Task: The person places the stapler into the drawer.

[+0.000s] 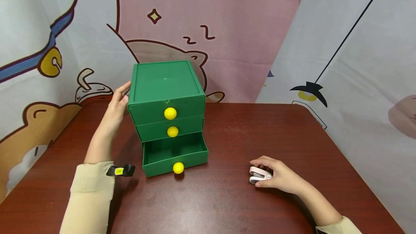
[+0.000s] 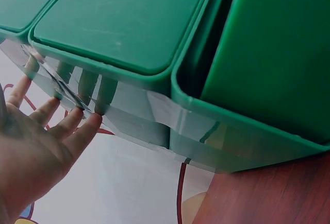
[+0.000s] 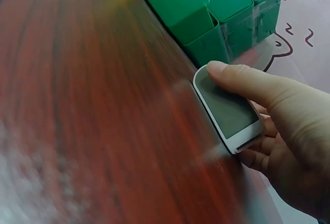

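A green drawer cabinet (image 1: 165,82) with three drawers and round yellow knobs stands left of centre on the table. Its bottom drawer (image 1: 175,163) is pulled out and bare inside. My left hand (image 1: 117,111) is at the cabinet's left side, and in the left wrist view its spread fingers (image 2: 77,126) touch the taped side wall. To the right, my right hand (image 1: 279,176) grips a small white and pinkish stapler (image 1: 258,174) between thumb and fingers. The right wrist view shows the stapler's grey underside (image 3: 227,103), with my thumb lying on it.
The dark red-brown wooden table (image 1: 227,205) reaches back to a printed curtain (image 1: 240,39). A black strap with a yellow label (image 1: 120,170) sits on my left wrist, beside the open drawer.
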`<state>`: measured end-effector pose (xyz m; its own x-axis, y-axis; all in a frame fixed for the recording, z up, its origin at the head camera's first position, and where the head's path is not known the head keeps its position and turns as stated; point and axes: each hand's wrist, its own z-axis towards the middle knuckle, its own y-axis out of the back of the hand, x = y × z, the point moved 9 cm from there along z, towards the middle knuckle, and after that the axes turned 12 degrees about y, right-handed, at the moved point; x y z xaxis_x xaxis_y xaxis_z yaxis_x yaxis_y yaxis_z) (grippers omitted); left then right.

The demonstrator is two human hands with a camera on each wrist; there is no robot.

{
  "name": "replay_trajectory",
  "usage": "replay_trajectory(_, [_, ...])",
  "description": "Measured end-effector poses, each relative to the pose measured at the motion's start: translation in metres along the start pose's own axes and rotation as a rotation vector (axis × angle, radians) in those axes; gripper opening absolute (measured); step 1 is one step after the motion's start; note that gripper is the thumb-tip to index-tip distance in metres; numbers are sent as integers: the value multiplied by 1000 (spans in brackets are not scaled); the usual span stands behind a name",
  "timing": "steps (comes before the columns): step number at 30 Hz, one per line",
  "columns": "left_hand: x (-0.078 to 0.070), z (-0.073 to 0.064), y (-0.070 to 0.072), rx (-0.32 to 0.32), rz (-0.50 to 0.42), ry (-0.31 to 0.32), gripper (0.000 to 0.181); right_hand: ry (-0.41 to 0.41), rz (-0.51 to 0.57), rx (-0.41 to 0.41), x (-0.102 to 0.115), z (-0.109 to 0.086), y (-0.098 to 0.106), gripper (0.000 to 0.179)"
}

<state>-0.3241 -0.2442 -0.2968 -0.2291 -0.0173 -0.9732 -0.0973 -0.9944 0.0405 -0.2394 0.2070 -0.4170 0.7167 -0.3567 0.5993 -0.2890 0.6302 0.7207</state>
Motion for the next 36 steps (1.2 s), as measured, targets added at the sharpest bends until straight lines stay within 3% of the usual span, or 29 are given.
replay_trajectory(6, [-1, 0, 0, -1, 6, -2, 54, 42, -10, -29, 10, 5, -2, 46])
replay_trajectory(16, [-1, 0, -3, 15, 7, -10, 51, 163, 11, -89, 57, 25, 3, 42])
replay_trajectory(21, [-2, 0, -2, 8, 4, -9, 53, 193, 24, -111, 60, 37, -1, 42])
replay_trajectory(29, [-1, -2, -1, 5, 14, 6, 54, 166, 31, -125, 41, 63, -18, 44])
replay_trajectory(36, [-1, 0, -1, 17, 3, 1, 54, 190, 55, -151, 71, 98, -17, 42])
